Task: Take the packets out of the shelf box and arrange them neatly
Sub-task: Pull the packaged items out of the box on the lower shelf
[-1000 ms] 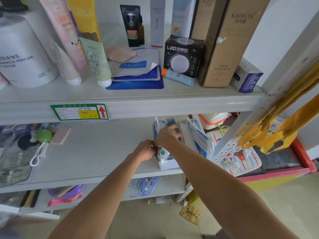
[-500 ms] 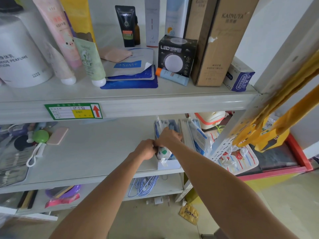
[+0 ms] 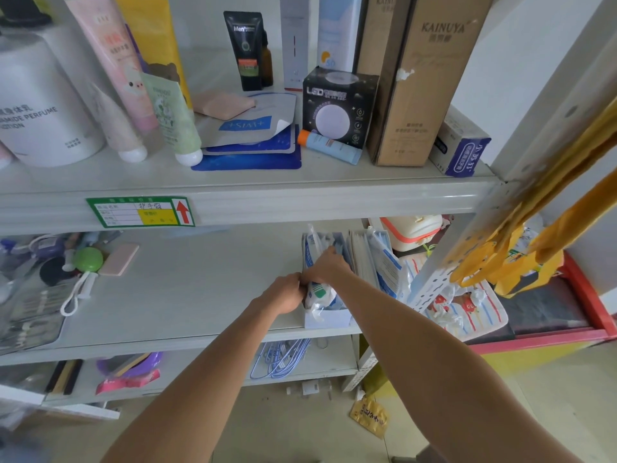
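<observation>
A small white and blue box (image 3: pixel 329 319) stands at the right front of the middle shelf (image 3: pixel 187 295), filled with upright clear packets (image 3: pixel 319 294) printed white, blue and green. My left hand (image 3: pixel 285 292) presses against the box's left side, its fingers closed on the packets' edge. My right hand (image 3: pixel 329 266) reaches in from above and grips the top of the packets. A second row of blue and white packets (image 3: pixel 380 259) stands just to the right of the box.
The upper shelf holds tubes, a black LED box (image 3: pixel 337 108) and tall cardboard boxes (image 3: pixel 424 81). Small items lie at the middle shelf's left end (image 3: pixel 50 275). Yellow bags (image 3: pixel 521 259) hang on the right post. A red tray (image 3: pixel 587 295) sits beyond.
Both hands have stayed on the packets in the box, my left hand drawing slightly closer to my right. The view has shifted a little.
</observation>
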Demonstrator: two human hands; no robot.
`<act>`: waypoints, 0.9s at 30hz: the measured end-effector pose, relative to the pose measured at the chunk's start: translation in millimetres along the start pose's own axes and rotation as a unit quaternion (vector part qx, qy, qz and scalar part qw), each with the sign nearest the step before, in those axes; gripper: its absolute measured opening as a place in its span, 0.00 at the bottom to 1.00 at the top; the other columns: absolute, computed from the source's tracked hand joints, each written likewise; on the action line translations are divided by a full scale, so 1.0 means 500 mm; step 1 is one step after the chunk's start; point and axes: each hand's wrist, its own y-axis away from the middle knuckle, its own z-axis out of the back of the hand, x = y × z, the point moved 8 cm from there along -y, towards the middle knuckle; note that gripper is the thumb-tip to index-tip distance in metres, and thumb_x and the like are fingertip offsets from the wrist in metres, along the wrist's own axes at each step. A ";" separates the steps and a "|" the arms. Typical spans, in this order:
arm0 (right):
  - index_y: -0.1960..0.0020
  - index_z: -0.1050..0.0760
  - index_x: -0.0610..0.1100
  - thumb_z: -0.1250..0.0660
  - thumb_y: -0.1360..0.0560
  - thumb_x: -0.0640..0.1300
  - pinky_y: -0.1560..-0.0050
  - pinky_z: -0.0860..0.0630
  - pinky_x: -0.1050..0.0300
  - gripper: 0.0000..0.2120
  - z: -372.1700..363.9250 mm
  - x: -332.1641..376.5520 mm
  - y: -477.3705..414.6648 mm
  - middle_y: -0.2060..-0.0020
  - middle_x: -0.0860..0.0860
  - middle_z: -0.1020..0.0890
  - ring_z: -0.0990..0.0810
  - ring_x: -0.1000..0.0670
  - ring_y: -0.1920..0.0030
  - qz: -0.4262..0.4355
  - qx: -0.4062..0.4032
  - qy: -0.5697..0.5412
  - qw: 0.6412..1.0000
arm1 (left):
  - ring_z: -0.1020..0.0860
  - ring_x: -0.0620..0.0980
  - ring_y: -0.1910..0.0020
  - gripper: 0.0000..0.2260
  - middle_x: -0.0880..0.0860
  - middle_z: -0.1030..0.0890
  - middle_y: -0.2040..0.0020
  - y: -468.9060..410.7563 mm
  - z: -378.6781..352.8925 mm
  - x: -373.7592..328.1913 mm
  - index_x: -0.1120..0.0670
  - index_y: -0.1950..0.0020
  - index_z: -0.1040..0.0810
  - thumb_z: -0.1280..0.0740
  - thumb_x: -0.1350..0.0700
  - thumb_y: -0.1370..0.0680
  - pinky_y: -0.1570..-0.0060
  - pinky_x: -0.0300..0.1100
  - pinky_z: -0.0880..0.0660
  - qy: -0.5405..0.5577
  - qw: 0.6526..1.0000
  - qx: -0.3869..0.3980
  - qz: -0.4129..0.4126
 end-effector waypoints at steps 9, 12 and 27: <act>0.21 0.54 0.36 0.24 0.31 0.50 0.53 0.24 0.55 0.52 0.027 -0.007 0.004 0.34 0.40 0.28 0.23 0.42 0.39 0.045 -0.007 0.006 0.999 | 0.25 0.56 0.36 0.27 0.52 0.29 0.27 0.038 -0.038 -0.019 0.46 0.20 0.52 0.47 0.44 0.17 0.37 0.53 0.27 0.128 0.988 0.077 -0.044; 0.21 0.56 0.35 0.24 0.31 0.47 0.55 0.23 0.56 0.52 0.044 -0.006 0.010 0.33 0.39 0.28 0.22 0.43 0.42 0.041 0.009 0.019 0.999 | 0.25 0.58 0.36 0.35 0.57 0.36 0.22 0.054 -0.050 -0.024 0.43 0.22 0.71 0.47 0.45 0.17 0.41 0.52 0.26 0.146 0.986 0.075 -0.034; 0.39 0.26 0.38 0.23 0.35 0.49 0.74 0.32 0.62 0.29 0.164 0.059 0.076 0.60 0.48 0.22 0.26 0.52 0.69 0.078 0.000 0.048 0.996 | 0.35 0.60 0.24 0.31 0.47 0.41 0.19 0.079 -0.018 -0.013 0.28 0.24 0.58 0.60 0.24 0.26 0.33 0.66 0.32 0.246 0.963 0.090 0.071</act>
